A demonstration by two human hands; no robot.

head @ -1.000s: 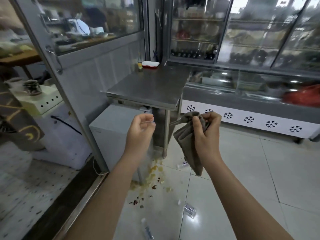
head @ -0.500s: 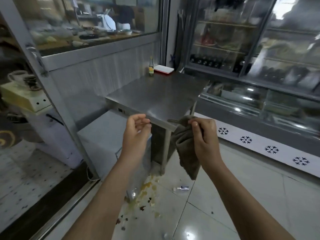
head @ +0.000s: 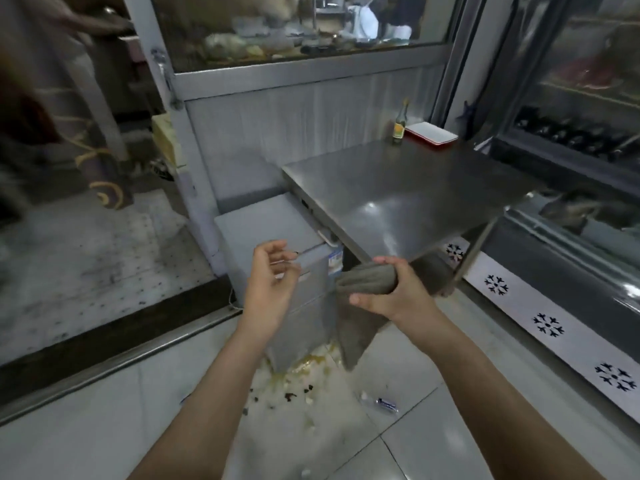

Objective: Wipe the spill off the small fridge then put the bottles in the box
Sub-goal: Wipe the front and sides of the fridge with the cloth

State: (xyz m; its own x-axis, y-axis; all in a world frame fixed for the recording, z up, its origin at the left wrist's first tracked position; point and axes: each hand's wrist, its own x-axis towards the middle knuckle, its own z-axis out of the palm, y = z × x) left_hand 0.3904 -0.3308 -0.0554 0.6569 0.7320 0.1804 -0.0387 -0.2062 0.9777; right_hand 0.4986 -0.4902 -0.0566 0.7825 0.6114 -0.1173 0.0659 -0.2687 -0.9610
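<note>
Down at the near edge, two bare forearms are reaching forward over the tiled floor [head: 450,427], and a yellowish spill [head: 304,370] with dark bits is spreading across the tiles right at the foot of the small fridge [head: 266,223]. Just to the right of that mess, a small clear bottle [head: 386,406] is lying on its side on the floor. Up a little, the left hand [head: 273,282] is hovering in front of the fridge's upper front edge, its fingers [head: 277,245] loosely curled and holding nothing. The right hand [head: 391,296] is gripping a grey-brown cloth [head: 355,334], fingers and thumb wrapped round the bunched top while the rest is hanging down beside the fridge's front corner. The fridge itself is sitting tucked partly under a steel surface [head: 398,195], whether its top is wet I cannot tell. At the far end of that surface, a glass bottle with a yellow label [head: 399,128] is standing upright just beside a red tray [head: 433,134]. Off to the right, a glass-fronted display cooler [head: 571,133] is running along the wall, with a white snowflake panel [head: 547,323] below it.
</note>
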